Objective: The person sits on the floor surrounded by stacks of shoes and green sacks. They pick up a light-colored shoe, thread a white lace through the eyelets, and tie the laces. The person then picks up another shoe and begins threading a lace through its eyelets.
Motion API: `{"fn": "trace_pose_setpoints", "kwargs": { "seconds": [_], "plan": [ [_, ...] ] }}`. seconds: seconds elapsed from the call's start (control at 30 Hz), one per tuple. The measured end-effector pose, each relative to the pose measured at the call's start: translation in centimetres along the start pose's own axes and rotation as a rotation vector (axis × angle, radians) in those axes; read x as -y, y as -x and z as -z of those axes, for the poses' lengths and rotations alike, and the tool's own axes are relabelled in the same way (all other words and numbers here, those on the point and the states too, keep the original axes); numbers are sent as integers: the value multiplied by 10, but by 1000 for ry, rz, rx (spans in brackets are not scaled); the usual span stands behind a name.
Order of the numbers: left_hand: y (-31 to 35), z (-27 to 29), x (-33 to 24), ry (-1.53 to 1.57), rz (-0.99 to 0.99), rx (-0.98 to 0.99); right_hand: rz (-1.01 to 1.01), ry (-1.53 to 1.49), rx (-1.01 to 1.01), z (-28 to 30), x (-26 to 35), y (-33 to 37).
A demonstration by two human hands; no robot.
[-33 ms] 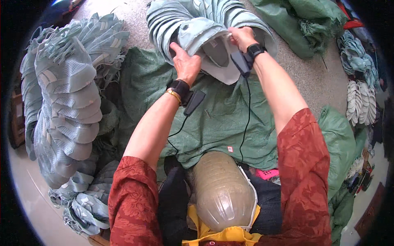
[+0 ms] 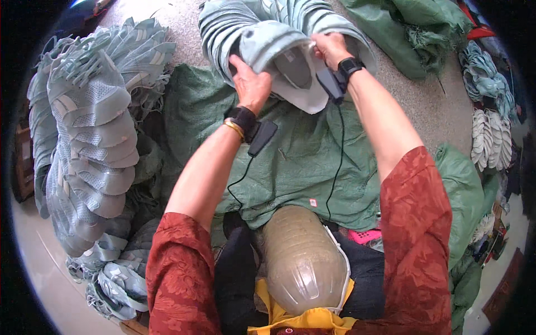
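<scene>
At the top of the head view, light blue-grey shoe uppers stand nested in two curved rows. The foremost shoe upper (image 2: 295,70) faces me, its grey lining and a pale pointed flap showing. My left hand (image 2: 253,84) is closed on its left side, thumb up against the blue fabric and the other fingers partly hidden. On the right, my right hand (image 2: 331,50) pinches its edge with curled fingers. Both wrists wear black straps with small black boxes and cables. A green woven sheet (image 2: 301,151) lies beneath the hands and over my lap side.
A tall stack of similar uppers (image 2: 100,151) stands at left, with loose ones (image 2: 120,282) below. A rounded, translucent tan form (image 2: 304,259) sits between my legs. Green sacks (image 2: 413,33) lie at far right, and more shoe parts (image 2: 491,137) line the right edge.
My right hand and forearm have shifted slightly right, my left hand slightly left. The front upper's top edge between them has changed shape a little, its opening showing more lining.
</scene>
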State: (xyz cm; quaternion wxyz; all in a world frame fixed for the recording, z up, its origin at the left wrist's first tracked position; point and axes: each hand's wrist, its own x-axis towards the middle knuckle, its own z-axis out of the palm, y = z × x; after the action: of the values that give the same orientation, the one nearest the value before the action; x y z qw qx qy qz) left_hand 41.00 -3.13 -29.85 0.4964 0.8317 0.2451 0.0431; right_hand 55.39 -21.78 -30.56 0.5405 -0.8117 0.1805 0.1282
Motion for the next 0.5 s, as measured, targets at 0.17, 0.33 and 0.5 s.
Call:
{"fn": "trace_pose_setpoints", "kwargs": {
  "seconds": [0.17,0.33,0.5],
  "plan": [
    [-40,61,-30,32,-178,-62,326,-184,310,6,64,16],
    [-40,155,-91,-27,-228,-51,425,-261,428,-2,120,69],
    [28,221,-119,-66,-418,-86,448,-365,485,25,135,185]
  ]
}}
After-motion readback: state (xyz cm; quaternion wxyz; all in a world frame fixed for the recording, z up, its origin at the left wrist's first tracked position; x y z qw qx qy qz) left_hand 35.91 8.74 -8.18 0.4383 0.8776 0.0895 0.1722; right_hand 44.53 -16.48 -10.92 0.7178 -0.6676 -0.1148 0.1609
